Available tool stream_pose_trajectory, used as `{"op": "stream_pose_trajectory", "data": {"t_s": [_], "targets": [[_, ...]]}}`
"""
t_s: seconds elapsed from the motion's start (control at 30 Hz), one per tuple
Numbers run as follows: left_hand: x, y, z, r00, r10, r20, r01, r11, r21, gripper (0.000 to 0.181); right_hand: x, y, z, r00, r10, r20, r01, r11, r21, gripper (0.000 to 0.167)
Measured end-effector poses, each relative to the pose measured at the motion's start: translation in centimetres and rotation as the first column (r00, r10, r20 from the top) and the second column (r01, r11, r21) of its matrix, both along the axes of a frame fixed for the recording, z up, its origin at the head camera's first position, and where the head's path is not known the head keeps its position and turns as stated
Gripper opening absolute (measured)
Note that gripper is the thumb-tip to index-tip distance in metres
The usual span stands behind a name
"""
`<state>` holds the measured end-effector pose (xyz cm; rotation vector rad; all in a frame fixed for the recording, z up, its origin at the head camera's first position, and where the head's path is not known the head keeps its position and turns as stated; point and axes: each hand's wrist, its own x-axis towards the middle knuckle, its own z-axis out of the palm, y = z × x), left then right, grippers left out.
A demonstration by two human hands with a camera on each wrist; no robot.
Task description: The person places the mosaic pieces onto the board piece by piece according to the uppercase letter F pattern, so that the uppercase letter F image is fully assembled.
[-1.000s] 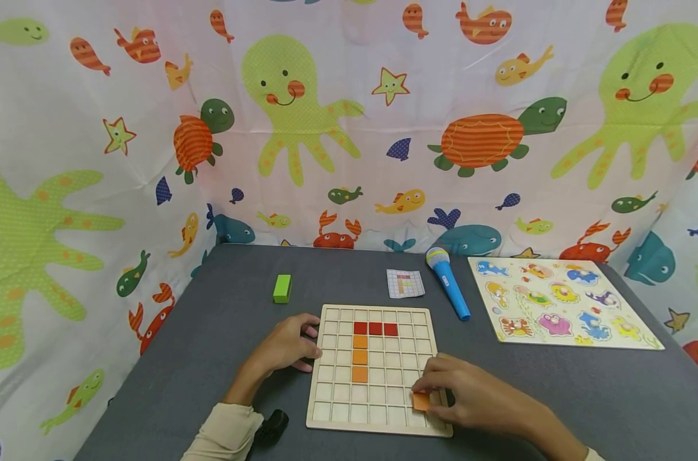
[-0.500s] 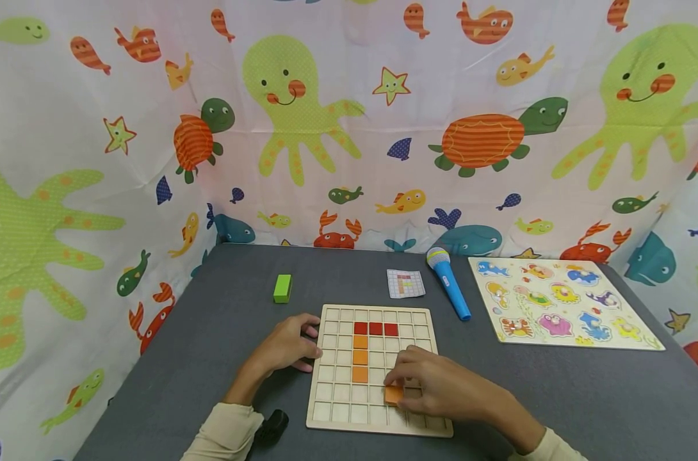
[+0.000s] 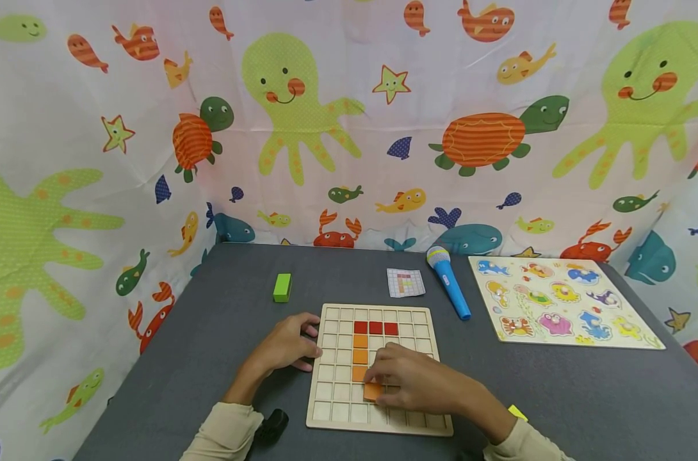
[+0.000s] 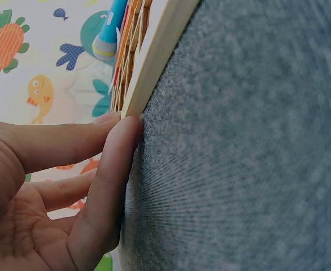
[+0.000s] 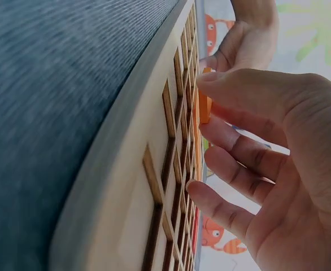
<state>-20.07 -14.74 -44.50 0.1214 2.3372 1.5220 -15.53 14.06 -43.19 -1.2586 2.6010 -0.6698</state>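
Note:
A wooden grid board (image 3: 334,410) lies on the dark cloth, with several red tiles (image 3: 375,328) in a row and orange tiles (image 3: 360,340) in a column below the leftmost red one. My right hand (image 3: 421,382) pinches another orange tile (image 3: 373,391) between thumb and fingers, just over the board and near the column's lower end. In the right wrist view this orange tile (image 5: 205,96) is tilted against the thumb tip. At the board's left edge, my left hand (image 3: 285,346) pinches the rim; the left wrist view shows its thumb and finger at the wooden edge (image 4: 154,73).
Behind the board are a green block (image 3: 282,288), a small printed grid card (image 3: 405,283) and a blue toy microphone (image 3: 449,285). A sea-animal puzzle board (image 3: 487,307) lies at the right. Something yellow (image 3: 518,413) peeks out beside the right forearm. A patterned curtain (image 3: 349,128) surrounds the table.
My right hand has carried the orange tile leftward across the board, from its right side to near the orange column. The left hand has stayed at the rim.

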Motion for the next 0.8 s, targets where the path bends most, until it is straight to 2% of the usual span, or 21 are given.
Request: {"op": "stream_pose_trajectory", "data": {"t_s": [0.5, 0.8], "targets": [[-0.1, 0.0, -0.1, 1.0, 0.002, -0.004, -0.002, 1.0, -0.005, 0.063, -0.6, -1.7, -0.1, 0.998, -0.034, 0.05, 0.031, 0.998, 0.053, 0.029], [0.0, 0.0, -0.1, 1.0, 0.002, 0.002, -0.002, 1.0, -0.006, 0.063, -0.6, -1.8, -0.1, 0.998, -0.042, 0.048, 0.039, 0.997, 0.059, 0.031]]}}
